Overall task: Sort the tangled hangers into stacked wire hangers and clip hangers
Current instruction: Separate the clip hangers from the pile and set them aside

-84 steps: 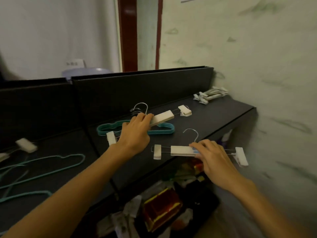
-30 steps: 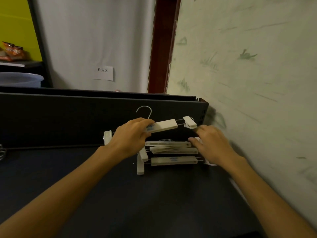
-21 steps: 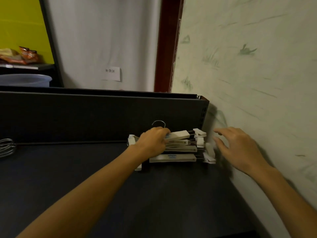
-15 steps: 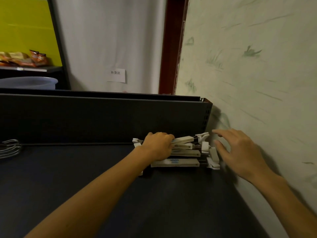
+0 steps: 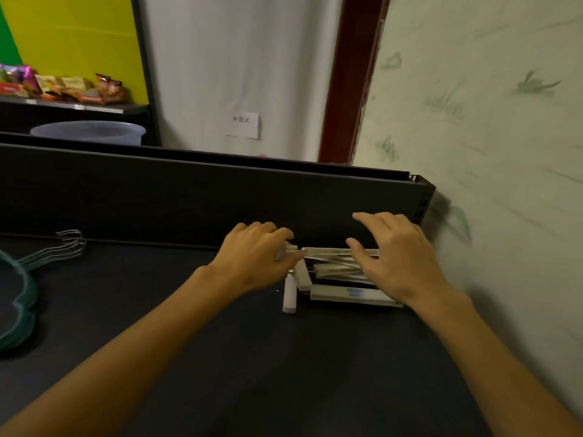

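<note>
1. Off-white plastic and bare wire: we count a stack of clip hangers [image 5: 344, 280] at the far right of the dark shelf top [image 5: 284, 367], pushed near the back panel [image 5: 189, 197] and close to the wall [image 5: 504, 184]. That corner seems chosen so the pile stays squared and out of the way.
2. Our left hand [image 5: 252, 263] has its fingers curled round the left end of the topmost hanger, pinching at a clip, probably to line it up with those beneath.
3. Our right hand [image 5: 397, 257] lies over the right half of the stack, fingers spread and only loosely bent, pressing down without grasping; we judge it steadies the pile.
4. One clip [image 5: 289, 294] sticks out toward us at the stack's left edge, so the pile is not yet tidy.
5. Teal wire hangers [image 5: 19, 288] with steel hooks lie stacked at the far left, well apart from the clip type.
6. A pale plastic basin [image 5: 88, 132] and snack packets [image 5: 63, 86] sit beyond the panel.
</note>
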A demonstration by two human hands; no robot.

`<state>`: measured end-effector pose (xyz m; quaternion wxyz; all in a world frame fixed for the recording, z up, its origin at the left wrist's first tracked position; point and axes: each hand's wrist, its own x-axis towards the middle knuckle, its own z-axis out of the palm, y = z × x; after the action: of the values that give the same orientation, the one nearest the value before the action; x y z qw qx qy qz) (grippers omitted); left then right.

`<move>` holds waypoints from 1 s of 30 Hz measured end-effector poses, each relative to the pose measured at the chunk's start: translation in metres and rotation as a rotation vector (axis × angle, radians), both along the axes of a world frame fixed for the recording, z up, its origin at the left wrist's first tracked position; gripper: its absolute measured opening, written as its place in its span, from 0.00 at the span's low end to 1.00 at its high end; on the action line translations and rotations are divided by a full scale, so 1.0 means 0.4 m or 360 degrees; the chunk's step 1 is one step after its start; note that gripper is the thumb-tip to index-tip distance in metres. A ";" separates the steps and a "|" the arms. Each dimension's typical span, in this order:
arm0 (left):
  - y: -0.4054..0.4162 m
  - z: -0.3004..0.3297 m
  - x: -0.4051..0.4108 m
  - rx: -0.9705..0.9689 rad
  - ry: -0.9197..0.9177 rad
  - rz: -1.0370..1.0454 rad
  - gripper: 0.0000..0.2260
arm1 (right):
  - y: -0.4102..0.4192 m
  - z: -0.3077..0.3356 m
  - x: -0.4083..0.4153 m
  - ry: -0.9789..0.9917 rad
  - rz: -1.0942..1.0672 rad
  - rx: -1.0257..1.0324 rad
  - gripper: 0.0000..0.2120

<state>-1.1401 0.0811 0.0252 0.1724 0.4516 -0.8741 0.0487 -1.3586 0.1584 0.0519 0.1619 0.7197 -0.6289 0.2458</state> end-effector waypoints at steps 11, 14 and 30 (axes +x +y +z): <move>0.099 -0.067 0.524 -0.0065 0.0042 0.0356 0.24 | -0.022 -0.035 0.489 0.0095 0.0246 0.0021 0.21; 0.143 -0.076 0.707 -0.0100 0.0014 0.0413 0.24 | 0.000 -0.066 0.652 0.0089 0.0273 0.0051 0.22; 0.364 -0.131 1.738 -0.0074 0.0065 0.0930 0.21 | 0.032 -0.170 1.644 0.0111 0.0644 0.0336 0.26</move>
<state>-0.4449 0.2267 -0.0272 0.1789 0.6811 -0.7019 0.1071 -0.7009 0.1712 -0.0159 0.0547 0.8522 -0.4879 0.1811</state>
